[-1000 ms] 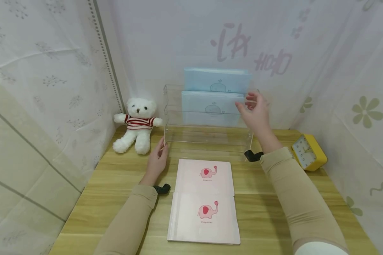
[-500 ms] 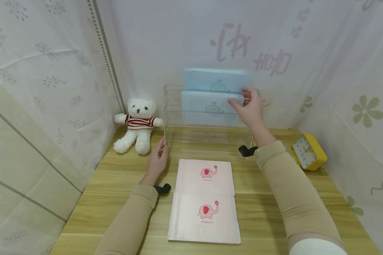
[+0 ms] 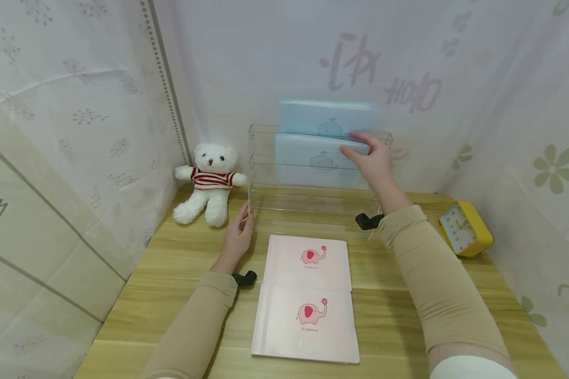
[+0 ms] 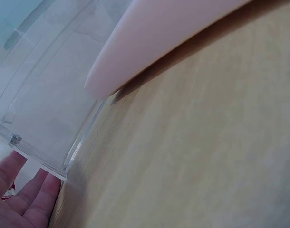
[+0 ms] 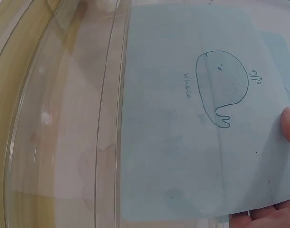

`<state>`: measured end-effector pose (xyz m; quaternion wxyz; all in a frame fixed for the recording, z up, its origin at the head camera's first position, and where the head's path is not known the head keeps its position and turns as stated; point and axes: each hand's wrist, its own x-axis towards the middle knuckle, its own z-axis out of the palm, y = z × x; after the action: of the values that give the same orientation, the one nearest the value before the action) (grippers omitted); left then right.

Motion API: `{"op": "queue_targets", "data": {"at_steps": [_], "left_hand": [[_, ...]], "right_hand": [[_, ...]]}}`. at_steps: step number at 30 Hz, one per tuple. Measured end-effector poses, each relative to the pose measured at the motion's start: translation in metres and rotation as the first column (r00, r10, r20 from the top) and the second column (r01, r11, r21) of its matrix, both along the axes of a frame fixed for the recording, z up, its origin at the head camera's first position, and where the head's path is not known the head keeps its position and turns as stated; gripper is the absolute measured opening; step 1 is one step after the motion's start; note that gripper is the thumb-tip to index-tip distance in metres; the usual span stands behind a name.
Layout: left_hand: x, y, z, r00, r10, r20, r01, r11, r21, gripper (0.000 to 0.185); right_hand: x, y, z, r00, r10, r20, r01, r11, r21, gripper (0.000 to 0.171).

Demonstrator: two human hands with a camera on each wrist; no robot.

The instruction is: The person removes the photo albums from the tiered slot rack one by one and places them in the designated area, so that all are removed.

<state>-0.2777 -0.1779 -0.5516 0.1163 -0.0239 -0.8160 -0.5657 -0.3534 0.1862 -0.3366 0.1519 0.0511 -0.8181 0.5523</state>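
A clear acrylic rack with stepped tiers stands at the back of the table. Two light-blue whale-print notebooks lean upright in it: the front notebook and, one tier higher, the rear notebook. At the front notebook's upper right corner, my right hand pinches it, thumb on the cover and fingers behind, as the right wrist view also shows. Low on the rack's left side panel, my left hand holds the edge; its fingers lie along the outer face. Most of its thumb is hidden.
Two pink elephant-print notebooks lie before the rack, the nearer notebook overlapping the farther notebook. A white teddy bear sits left of the rack. A yellow clock stands at right. Printed curtains surround the wooden table.
From beside the rack's right end, my right hand has moved left and taken hold of the front blue notebook's corner. My left hand stays at the rack's side. The head view has shifted slightly.
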Motion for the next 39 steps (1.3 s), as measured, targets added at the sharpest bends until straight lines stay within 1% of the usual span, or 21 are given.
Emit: {"op": "queue_targets", "data": {"at_steps": [5, 7, 9, 13, 15, 19, 24, 28, 32, 35, 39], "left_hand": [[-0.001, -0.002, 0.0, 1.0, -0.01, 0.005, 0.01, 1.0, -0.006, 0.054], [-0.002, -0.002, 0.0, 1.0, -0.015, 0.005, 0.015, 1.0, -0.007, 0.054], [-0.002, -0.003, 0.0, 1.0, -0.016, 0.002, 0.016, 1.0, -0.011, 0.055], [-0.004, -0.003, 0.002, 1.0, -0.012, -0.007, 0.012, 1.0, -0.003, 0.054], [-0.004, -0.004, 0.003, 1.0, -0.009, -0.012, 0.009, 1.0, -0.004, 0.053], [-0.004, -0.007, 0.004, 1.0, -0.006, -0.013, 0.005, 1.0, -0.014, 0.054], [-0.003, -0.009, 0.003, 1.0, 0.005, -0.001, -0.005, 1.0, -0.024, 0.055], [-0.003, -0.007, 0.002, 1.0, -0.017, 0.012, 0.017, 1.0, -0.026, 0.055], [-0.002, -0.004, 0.0, 1.0, -0.008, 0.013, 0.008, 1.0, -0.02, 0.056], [-0.001, -0.002, 0.0, 1.0, 0.005, 0.002, -0.005, 1.0, -0.012, 0.056], [-0.001, -0.001, 0.0, 1.0, 0.003, -0.008, -0.003, 1.0, -0.001, 0.055]], "right_hand": [[-0.002, 0.001, -0.001, 1.0, 0.021, 0.016, -0.021, 1.0, -0.002, 0.053], [-0.001, 0.001, 0.002, 0.999, 0.021, 0.026, -0.021, 1.0, 0.014, 0.054], [-0.001, 0.001, 0.005, 0.999, 0.024, 0.049, -0.025, 0.999, 0.031, 0.054], [0.001, -0.001, 0.015, 0.991, 0.023, 0.129, -0.035, 0.995, 0.093, 0.054], [0.0, -0.002, 0.017, 0.988, 0.025, 0.154, -0.042, 0.993, 0.112, 0.053], [-0.001, -0.006, 0.019, 0.984, 0.026, 0.175, -0.043, 0.994, 0.096, 0.05], [-0.001, -0.013, 0.015, 0.988, 0.015, 0.152, -0.021, 0.999, 0.038, 0.046], [0.0, -0.015, 0.01, 0.992, -0.028, 0.124, 0.029, 1.0, -0.008, 0.041], [0.003, -0.016, 0.007, 0.993, -0.063, 0.096, 0.065, 0.998, -0.022, 0.037], [0.007, -0.016, 0.01, 0.994, -0.086, 0.064, 0.088, 0.996, -0.03, 0.035], [0.018, -0.014, 0.018, 0.991, -0.133, 0.006, 0.133, 0.989, -0.071, 0.033]]}}
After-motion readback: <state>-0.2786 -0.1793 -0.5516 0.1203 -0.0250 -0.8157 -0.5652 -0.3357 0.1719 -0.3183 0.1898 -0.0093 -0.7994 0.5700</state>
